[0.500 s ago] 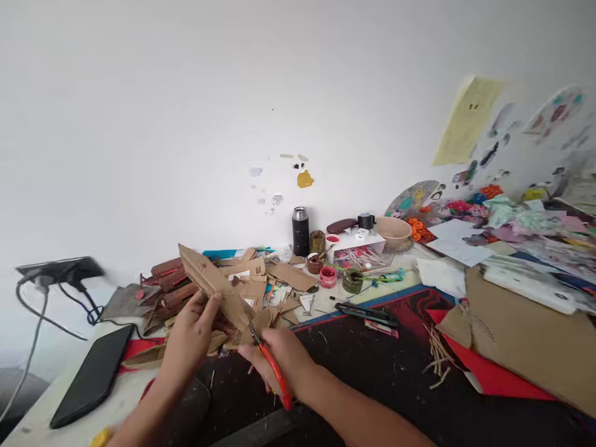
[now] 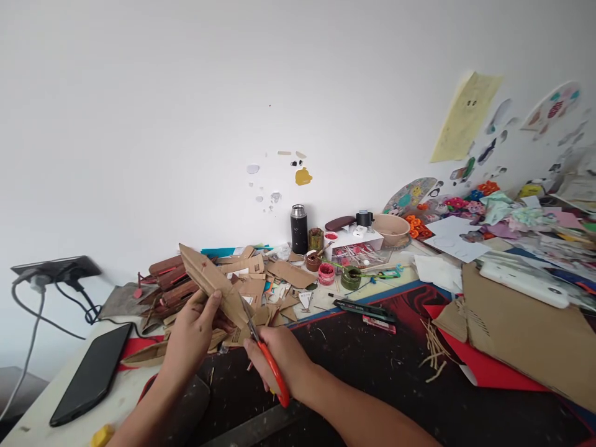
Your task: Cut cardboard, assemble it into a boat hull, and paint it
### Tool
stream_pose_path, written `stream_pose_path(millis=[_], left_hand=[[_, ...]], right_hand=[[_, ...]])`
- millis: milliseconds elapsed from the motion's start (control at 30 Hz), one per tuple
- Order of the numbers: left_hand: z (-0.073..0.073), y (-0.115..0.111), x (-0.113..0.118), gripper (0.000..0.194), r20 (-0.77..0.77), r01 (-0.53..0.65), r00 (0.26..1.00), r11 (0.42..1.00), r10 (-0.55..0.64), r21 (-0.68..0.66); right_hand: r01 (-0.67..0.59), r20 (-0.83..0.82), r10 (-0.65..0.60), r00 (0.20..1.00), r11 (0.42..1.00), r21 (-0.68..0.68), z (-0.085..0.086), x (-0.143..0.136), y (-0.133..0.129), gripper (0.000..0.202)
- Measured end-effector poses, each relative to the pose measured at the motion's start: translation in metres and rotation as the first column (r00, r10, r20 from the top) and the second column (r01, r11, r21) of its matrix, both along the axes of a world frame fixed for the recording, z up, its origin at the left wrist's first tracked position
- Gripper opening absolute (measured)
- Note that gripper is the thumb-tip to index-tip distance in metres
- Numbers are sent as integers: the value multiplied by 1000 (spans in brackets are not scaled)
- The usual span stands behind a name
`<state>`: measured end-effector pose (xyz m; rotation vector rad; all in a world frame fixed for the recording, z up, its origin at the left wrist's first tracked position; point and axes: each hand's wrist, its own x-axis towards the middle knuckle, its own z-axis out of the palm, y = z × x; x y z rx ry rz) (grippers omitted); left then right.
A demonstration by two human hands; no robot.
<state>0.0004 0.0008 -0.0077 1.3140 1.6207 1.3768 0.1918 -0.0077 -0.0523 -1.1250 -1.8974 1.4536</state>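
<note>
My left hand grips a long, pointed piece of brown cardboard, thumb on its near face, the tip angled up to the left. In my right hand are scissors with orange handles. Their blades lie at the lower right end of the cardboard piece, one blade showing over its face. Behind both hands spreads a heap of cardboard scraps. Left of the heap lie reddish-brown painted cardboard pieces.
A black phone and a power strip are at the left. Paint jars, a black flask and a box cutter are beyond my hands. A large cardboard sheet covers red paper at the right.
The scissor blades have opened wider, with one blade now showing along the cardboard's face. My left hand keeps its hold, and the view has shifted slightly.
</note>
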Motion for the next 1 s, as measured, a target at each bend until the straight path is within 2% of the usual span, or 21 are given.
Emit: stream_pose_path(millis=[233,500,633,767,900,1000], left_hand=[[-3,3,1,57,37,1,999,1000,-1,6],[1,1,3,56,34,-14,999,1000,14,-3],[0,1,3,58,38,-6,999,1000,6,-10],[0,1,1,63,19,-10,1000,1000,11,-22],[6,0,1,66,-10,-15,1000,999,15,-30],[10,0,2,69,-15,-10,1000,999,9,-48]], right_hand=[[34,-3,-34,999,999,-34,3,-1,-1,36],[46,-7,-46,999,998,-52,-3,-3,-2,33],[6,-38,-10,999,995,-96,-7,-2,2,38],[-48,-74,44,996,997,-58,-10,2,5,42],[-62,-70,61,996,998,-8,-10,4,5,43],[-82,-81,80,994,996,-28,-9,4,5,46]])
